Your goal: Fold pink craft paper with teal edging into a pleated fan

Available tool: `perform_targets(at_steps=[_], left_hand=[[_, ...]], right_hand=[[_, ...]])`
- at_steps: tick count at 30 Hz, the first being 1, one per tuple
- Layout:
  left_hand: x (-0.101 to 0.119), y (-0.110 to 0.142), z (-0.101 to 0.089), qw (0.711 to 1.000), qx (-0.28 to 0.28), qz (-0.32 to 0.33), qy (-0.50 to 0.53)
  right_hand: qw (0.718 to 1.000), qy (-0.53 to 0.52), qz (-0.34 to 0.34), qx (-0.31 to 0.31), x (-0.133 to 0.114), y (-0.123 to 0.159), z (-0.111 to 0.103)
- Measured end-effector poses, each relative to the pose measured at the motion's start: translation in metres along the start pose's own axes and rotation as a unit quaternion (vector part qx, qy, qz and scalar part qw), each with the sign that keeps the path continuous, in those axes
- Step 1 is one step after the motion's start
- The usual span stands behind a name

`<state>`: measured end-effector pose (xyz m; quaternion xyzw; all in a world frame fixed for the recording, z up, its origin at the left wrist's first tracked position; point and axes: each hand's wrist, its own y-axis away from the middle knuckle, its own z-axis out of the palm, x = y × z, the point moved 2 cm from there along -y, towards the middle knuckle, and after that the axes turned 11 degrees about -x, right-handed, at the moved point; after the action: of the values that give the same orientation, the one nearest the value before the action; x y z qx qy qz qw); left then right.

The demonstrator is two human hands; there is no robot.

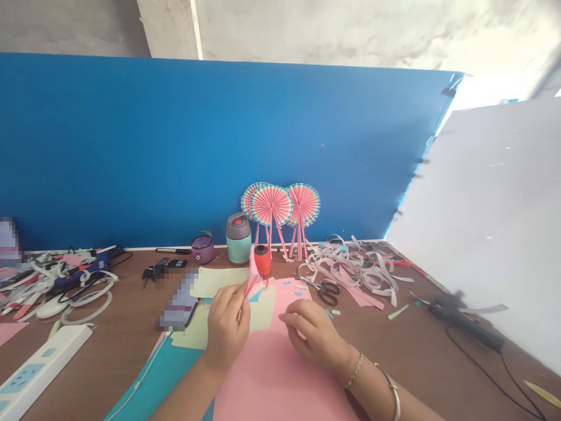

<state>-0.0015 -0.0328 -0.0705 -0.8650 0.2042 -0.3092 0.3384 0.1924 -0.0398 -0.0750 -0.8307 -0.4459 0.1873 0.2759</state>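
Note:
My left hand (228,324) is closed on a piece of folded pink paper (252,279), held upright above the sheets. Bare of anything visible, my right hand (313,336) hovers over a large pink sheet (280,374), its fingers loosely bent and apart. Pale green paper (188,327) and a teal sheet (153,371) lie under and beside the pink one. Past the right hand lie black-handled scissors (326,290). A red container with a dark top (263,260) stands just behind the folded paper.
Pink pleated paper fans (272,206) lean against the blue partition (175,146). Nearby stand a teal flask (239,242) and a purple pot (202,249). Curled paper strips (355,266) heap at the right, near a black glue gun (467,321). A phone (179,307) and power strip (39,374) lie left.

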Motion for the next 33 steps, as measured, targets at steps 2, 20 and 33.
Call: perform_targets(at_steps=[2, 20, 33], left_hand=[[0.007, 0.0, -0.006, 0.995, 0.025, 0.085, -0.042], [0.003, 0.003, 0.014, 0.898, -0.437, 0.022, -0.047], [-0.016, -0.009, -0.01, 0.84, -0.521, -0.139, 0.057]], right_hand=[[0.996, 0.03, -0.022, 0.078, -0.007, 0.003, -0.007], [0.967, 0.046, 0.074, -0.239, 0.016, 0.006, 0.018], [0.922, -0.138, 0.18, -0.314, 0.028, 0.01, 0.003]])
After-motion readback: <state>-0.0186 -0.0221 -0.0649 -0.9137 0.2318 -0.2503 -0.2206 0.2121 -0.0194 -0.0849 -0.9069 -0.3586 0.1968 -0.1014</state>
